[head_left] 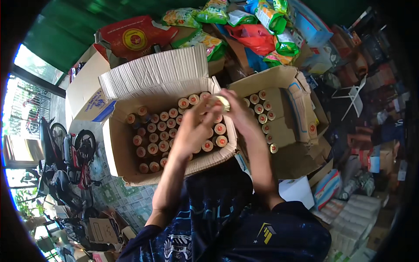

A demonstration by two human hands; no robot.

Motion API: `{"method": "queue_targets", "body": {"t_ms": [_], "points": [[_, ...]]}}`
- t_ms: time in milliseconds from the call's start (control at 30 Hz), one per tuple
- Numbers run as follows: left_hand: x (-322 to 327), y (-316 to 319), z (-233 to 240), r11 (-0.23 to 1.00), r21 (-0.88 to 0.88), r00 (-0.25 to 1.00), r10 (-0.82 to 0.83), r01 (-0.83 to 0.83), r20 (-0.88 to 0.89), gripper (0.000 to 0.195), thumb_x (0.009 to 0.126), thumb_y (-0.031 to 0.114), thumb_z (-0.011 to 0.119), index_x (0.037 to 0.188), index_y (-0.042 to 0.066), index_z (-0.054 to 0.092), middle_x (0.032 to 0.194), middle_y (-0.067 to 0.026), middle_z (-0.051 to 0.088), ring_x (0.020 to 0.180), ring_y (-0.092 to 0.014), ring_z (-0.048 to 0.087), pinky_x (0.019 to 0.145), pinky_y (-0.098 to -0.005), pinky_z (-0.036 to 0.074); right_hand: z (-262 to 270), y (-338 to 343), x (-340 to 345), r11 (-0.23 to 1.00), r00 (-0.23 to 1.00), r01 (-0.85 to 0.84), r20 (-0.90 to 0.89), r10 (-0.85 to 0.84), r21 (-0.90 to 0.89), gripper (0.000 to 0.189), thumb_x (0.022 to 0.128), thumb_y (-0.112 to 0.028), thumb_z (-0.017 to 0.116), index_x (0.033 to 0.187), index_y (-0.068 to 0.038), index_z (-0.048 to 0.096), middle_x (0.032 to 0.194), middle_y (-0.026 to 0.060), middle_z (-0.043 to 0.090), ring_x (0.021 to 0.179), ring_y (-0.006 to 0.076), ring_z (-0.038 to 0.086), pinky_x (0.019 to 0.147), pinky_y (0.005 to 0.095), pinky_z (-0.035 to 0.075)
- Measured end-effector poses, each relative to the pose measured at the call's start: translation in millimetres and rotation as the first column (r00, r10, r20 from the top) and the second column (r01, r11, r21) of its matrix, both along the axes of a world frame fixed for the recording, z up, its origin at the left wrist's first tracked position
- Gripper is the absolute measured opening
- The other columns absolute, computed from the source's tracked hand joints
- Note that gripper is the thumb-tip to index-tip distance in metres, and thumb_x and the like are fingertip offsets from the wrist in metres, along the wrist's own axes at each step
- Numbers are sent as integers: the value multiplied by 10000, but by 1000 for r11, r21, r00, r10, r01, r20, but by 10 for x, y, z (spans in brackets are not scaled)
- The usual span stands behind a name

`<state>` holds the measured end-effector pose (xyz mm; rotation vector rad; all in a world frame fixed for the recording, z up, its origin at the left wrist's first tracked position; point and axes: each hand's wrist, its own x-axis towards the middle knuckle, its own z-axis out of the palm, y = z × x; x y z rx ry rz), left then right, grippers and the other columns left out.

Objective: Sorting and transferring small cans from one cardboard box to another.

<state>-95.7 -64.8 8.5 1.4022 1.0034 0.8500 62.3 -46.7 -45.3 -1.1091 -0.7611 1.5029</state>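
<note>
My left hand [193,126] and my right hand [238,109] meet over the right rim of an open cardboard box [154,70]. Between their fingers is a small round container with a shiny gold end [224,102]. Both hands are on it, though blur and fingers hide part of it. Inside the box stand many similar round containers [152,148], their pale tops marked with an orange-red spot. To the right, a second open carton [288,163] holds several more of them [262,118] along its left side, with bare cardboard beside them.
Green snack-like packets [214,11] and a red plastic bag [253,37] lie beyond the boxes. A red carton [134,37] stands at the back left. Motorbikes [65,170] are parked left on the tiled floor [131,203]. Stacked goods [355,219] fill the lower right.
</note>
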Motion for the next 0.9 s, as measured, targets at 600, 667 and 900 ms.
{"method": "queue_targets", "body": {"t_ms": [600, 667, 900], "points": [[2626, 223, -1442, 692, -683, 902, -417, 233, -114, 880, 866, 732, 233, 1349, 23, 430, 1302, -161, 504, 1117, -331, 522, 894, -456, 441, -1865, -706, 2503, 682, 870, 483, 210, -447, -549, 478, 909, -514, 495, 1085, -70, 508, 1004, 70, 545, 724, 214, 570, 651, 371, 534], [2756, 244, -1669, 672, -705, 893, -432, 225, -128, 882, 863, 733, 236, 1344, 20, 434, 1276, -165, 522, 1095, -335, 535, 881, -456, 448, -2054, -698, 2562, 684, 890, 447, 209, -406, -577, 469, 905, -516, 504, 1062, -75, 518, 976, 59, 549, 708, 194, 552, 657, 345, 526], [3093, 487, -2611, 640, -754, 829, -497, 150, -257, 896, 846, 749, 257, 1289, 5, 484, 1146, -174, 600, 983, -317, 593, 834, -436, 471, -2053, -522, 2214, 853, 921, 359, 292, -258, -379, 424, 902, -504, 516, 864, -83, 545, 754, 9, 515, 662, 134, 468, 624, 280, 445]]}}
